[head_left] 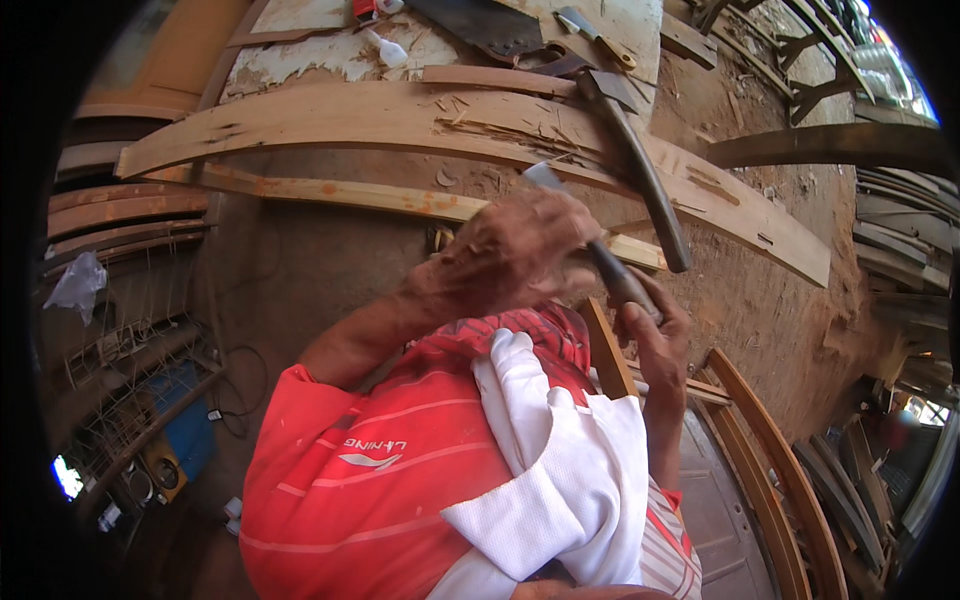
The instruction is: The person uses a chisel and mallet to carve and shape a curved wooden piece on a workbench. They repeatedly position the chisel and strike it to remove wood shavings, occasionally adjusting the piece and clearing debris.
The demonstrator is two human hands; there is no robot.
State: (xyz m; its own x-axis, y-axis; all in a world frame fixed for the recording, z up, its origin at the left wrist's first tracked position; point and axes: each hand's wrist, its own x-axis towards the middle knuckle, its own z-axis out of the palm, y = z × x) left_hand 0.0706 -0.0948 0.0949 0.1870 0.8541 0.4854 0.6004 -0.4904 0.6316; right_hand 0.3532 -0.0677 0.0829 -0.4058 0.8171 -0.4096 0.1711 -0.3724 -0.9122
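Observation:
A chisel (618, 274) with a flat metal blade and a dark handle slants across in front of my chest, blade end up and left. My right hand (657, 325) is closed on the handle's butt end. Over the chisel's middle, my left hand (515, 240) is curled around the shank, blurred by motion; its fingertips are partly hidden. Beyond both hands lies a long curved wooden plank (330, 118) with a rough, splintered patch and loose chips on it. Across the plank rests a hammer (640, 170) with a dark handle pointing toward me.
A handsaw (480, 28), a wood-handled tool (600, 40) and a small white bottle (387, 48) lie on the worn bench top (300, 65). Stacked boards (130, 215) stand at left, more timber (905, 235) at right. A wooden frame (765, 450) is near my right side.

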